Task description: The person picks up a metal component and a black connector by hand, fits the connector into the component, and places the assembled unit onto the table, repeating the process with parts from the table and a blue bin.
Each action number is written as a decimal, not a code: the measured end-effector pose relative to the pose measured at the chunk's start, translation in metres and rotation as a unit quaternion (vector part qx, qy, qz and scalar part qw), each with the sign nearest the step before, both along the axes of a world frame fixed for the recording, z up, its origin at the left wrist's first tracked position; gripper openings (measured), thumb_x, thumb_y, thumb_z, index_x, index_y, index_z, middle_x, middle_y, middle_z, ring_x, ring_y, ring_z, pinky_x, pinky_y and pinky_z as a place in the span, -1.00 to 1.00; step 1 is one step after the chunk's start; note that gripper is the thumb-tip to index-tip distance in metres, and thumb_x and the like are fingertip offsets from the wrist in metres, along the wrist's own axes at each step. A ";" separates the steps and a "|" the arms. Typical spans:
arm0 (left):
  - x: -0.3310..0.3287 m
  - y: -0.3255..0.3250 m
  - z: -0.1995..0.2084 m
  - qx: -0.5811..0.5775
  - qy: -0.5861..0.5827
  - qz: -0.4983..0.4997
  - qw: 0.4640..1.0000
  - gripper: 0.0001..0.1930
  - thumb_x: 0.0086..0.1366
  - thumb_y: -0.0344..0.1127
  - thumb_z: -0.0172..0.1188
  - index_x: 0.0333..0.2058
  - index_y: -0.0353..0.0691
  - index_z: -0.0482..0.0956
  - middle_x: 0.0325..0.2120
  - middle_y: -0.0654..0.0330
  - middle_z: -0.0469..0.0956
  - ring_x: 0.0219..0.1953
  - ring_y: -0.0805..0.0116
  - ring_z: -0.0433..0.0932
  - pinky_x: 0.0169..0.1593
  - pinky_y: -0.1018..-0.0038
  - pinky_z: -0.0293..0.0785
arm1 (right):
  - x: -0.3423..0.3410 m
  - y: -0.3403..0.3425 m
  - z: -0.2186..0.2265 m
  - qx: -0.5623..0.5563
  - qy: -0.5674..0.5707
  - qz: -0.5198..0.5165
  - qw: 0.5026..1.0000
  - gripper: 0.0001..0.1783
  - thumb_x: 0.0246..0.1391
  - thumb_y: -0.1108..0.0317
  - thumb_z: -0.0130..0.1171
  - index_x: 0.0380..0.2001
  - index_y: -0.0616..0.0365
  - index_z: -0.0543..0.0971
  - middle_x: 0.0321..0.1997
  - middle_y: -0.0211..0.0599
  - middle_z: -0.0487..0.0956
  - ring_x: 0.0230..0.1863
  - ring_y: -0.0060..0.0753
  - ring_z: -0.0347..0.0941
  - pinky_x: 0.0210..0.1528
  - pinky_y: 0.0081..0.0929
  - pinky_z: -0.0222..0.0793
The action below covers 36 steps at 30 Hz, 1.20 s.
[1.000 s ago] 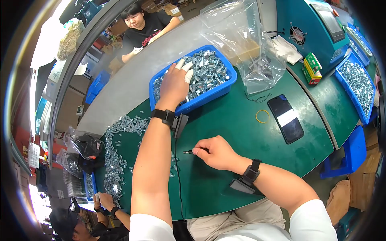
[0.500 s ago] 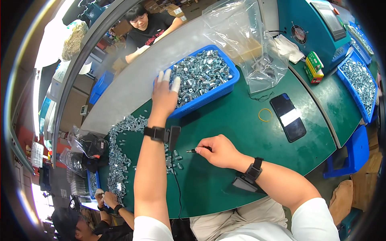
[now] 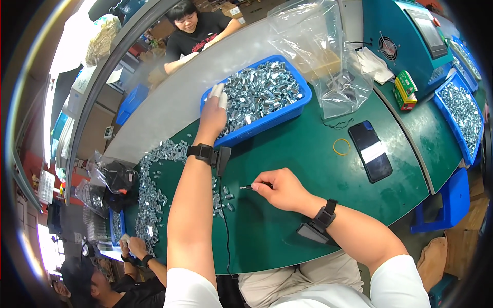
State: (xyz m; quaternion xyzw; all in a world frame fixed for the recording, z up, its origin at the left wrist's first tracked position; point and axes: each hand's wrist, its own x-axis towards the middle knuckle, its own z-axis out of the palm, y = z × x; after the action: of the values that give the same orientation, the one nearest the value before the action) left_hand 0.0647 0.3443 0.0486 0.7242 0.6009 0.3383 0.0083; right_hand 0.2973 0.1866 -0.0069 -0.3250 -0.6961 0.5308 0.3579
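A blue plastic bin (image 3: pixel 267 124) heaped with small silvery metal fittings (image 3: pixel 262 90) stands at the far middle of the table. Over its left rim reaches my left hand (image 3: pixel 212 114), with white covers on several fingertips. Those fingers are stretched out against the fittings, and I see nothing held between them. My right hand (image 3: pixel 281 189) is closed in a pinch above the green tabletop, gripping a thin black tool with a metal tip (image 3: pixel 246 187) that points left. Just left of that tip lie a few loose fittings (image 3: pixel 227 196), partly behind my left forearm.
Many loose fittings (image 3: pixel 148 205) spread along the table's left side. A black cable (image 3: pixel 227 241) runs down beside my left forearm. To the right are a yellow band (image 3: pixel 341 147), a phone (image 3: pixel 371 152), a clear plastic bag (image 3: pixel 339 92) and a small box (image 3: pixel 405 91). Two people work nearby.
My left fingers have drawn closer together and sit against the fittings at the bin's left side. The right hand keeps its pinch on the tool, nearly in place. The whole view has shifted slightly.
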 end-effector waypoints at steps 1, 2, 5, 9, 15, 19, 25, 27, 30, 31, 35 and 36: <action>0.004 -0.009 0.004 -0.007 -0.001 0.004 1.000 -0.54 0.51 -0.15 -0.14 0.24 -0.27 0.37 0.22 -0.11 0.38 0.29 0.04 0.32 0.35 0.28 0.16 | 0.000 -0.002 -0.003 -0.007 -0.001 0.004 1.000 -0.77 0.16 0.24 0.19 -0.38 0.18 0.68 -0.61 -0.17 0.57 -0.60 -0.20 0.46 -0.48 -0.30 0.33; 0.004 -0.019 0.011 0.010 -0.060 0.006 0.998 -0.56 0.50 -0.17 -0.12 0.21 -0.28 0.41 0.16 -0.07 0.44 0.22 0.12 0.37 0.30 0.32 0.21 | 0.000 -0.001 -0.005 -0.008 0.006 0.001 1.000 -0.78 0.18 0.27 0.19 -0.37 0.20 0.67 -0.64 -0.25 0.53 -0.61 -0.34 0.39 -0.50 -0.37 0.29; -0.002 -0.058 0.028 0.039 -0.175 0.023 0.983 -0.61 0.49 -0.21 -0.06 0.15 -0.30 0.47 0.03 0.01 0.54 0.07 0.27 0.47 0.19 0.39 0.32 | -0.004 -0.004 -0.012 -0.019 0.018 0.003 1.000 -0.79 0.21 0.31 0.19 -0.36 0.25 0.66 -0.68 -0.40 0.45 -0.62 -0.64 0.26 -0.55 -0.51 0.19; -0.021 -0.131 0.022 0.010 -0.303 0.067 0.950 -0.62 0.47 -0.17 0.00 0.08 -0.30 0.53 -0.06 0.16 0.62 -0.03 0.36 0.56 0.07 0.46 0.42 | -0.009 -0.009 -0.011 -0.061 0.014 0.007 0.998 -0.77 0.23 0.32 0.17 -0.38 0.28 0.64 -0.67 -0.49 0.42 -0.60 -0.71 0.22 -0.55 -0.55 0.16; -0.002 -0.218 -0.009 -0.208 -0.039 0.182 0.960 -0.85 0.26 -0.35 0.25 -0.29 -0.31 0.66 -0.47 0.14 0.63 -0.41 0.35 0.59 -0.27 0.40 0.48 | -0.016 -0.017 -0.013 -0.070 0.008 0.009 0.997 -0.75 0.23 0.29 0.16 -0.35 0.28 0.65 -0.67 -0.42 0.46 -0.62 -0.62 0.28 -0.54 -0.49 0.20; -0.015 -0.231 -0.036 -0.224 0.069 0.133 0.963 -0.89 0.25 -0.39 0.26 -0.30 -0.31 0.67 -0.51 0.16 0.62 -0.47 0.39 0.57 -0.38 0.42 0.47 | -0.020 -0.021 -0.010 -0.067 0.014 0.015 0.998 -0.76 0.25 0.30 0.15 -0.34 0.28 0.64 -0.65 -0.49 0.44 -0.59 -0.69 0.24 -0.54 -0.55 0.16; -0.001 -0.219 -0.036 -0.192 -0.088 0.099 0.972 -0.88 0.31 -0.41 0.22 -0.23 -0.32 0.65 -0.43 0.17 0.65 -0.43 0.43 0.60 -0.36 0.49 0.48 | -0.022 -0.020 -0.013 -0.095 0.043 -0.005 0.995 -0.78 0.28 0.32 0.13 -0.29 0.26 0.64 -0.59 -0.57 0.45 -0.55 -0.77 0.21 -0.53 -0.63 0.14; 0.006 -0.210 -0.038 -0.199 -0.383 0.051 0.900 -0.86 0.35 -0.41 0.19 -0.17 -0.31 0.62 -0.35 0.16 0.65 -0.39 0.44 0.60 -0.31 0.52 0.49 | -0.024 -0.016 -0.015 -0.112 0.094 -0.037 0.989 -0.81 0.28 0.34 0.13 -0.26 0.26 0.64 -0.55 -0.57 0.47 -0.54 -0.77 0.22 -0.52 -0.63 0.16; 0.016 -0.207 -0.044 -0.208 -0.545 0.016 0.812 -0.85 0.39 -0.41 0.16 -0.13 -0.30 0.59 -0.28 0.16 0.64 -0.35 0.43 0.60 -0.26 0.54 0.50 | -0.025 -0.016 -0.018 -0.103 0.105 -0.059 0.987 -0.82 0.28 0.37 0.13 -0.23 0.25 0.63 -0.52 -0.57 0.48 -0.52 -0.78 0.22 -0.50 -0.63 0.18; 0.019 -0.207 -0.047 -0.217 -0.569 0.006 0.793 -0.85 0.40 -0.40 0.15 -0.12 -0.30 0.58 -0.25 0.15 0.64 -0.33 0.43 0.61 -0.23 0.55 0.51 | -0.025 -0.017 -0.018 -0.084 0.092 -0.064 0.990 -0.83 0.28 0.39 0.13 -0.21 0.26 0.63 -0.51 -0.57 0.48 -0.50 -0.78 0.23 -0.49 -0.63 0.19; 0.017 -0.209 -0.056 -0.209 -0.580 -0.007 0.787 -0.84 0.40 -0.38 0.16 -0.11 -0.29 0.56 -0.23 0.14 0.64 -0.29 0.41 0.62 -0.23 0.55 0.53 | -0.030 -0.016 -0.017 -0.043 0.078 -0.066 0.994 -0.87 0.23 0.45 0.17 -0.21 0.25 0.63 -0.50 -0.53 0.49 -0.48 -0.74 0.28 -0.45 -0.62 0.23; 0.016 -0.209 -0.057 -0.199 -0.572 -0.009 0.795 -0.84 0.40 -0.37 0.17 -0.11 -0.29 0.56 -0.23 0.13 0.64 -0.28 0.41 0.62 -0.24 0.55 0.53 | -0.032 -0.015 -0.019 -0.030 0.079 -0.064 0.994 -0.87 0.21 0.47 0.19 -0.21 0.25 0.63 -0.49 -0.51 0.49 -0.48 -0.71 0.31 -0.44 -0.62 0.25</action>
State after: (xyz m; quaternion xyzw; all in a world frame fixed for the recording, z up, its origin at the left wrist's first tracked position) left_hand 0.0808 0.1349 -0.0089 0.3862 0.5338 0.5638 0.4980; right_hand 0.2652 0.1715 -0.0256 -0.3367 -0.6272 0.5513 0.4351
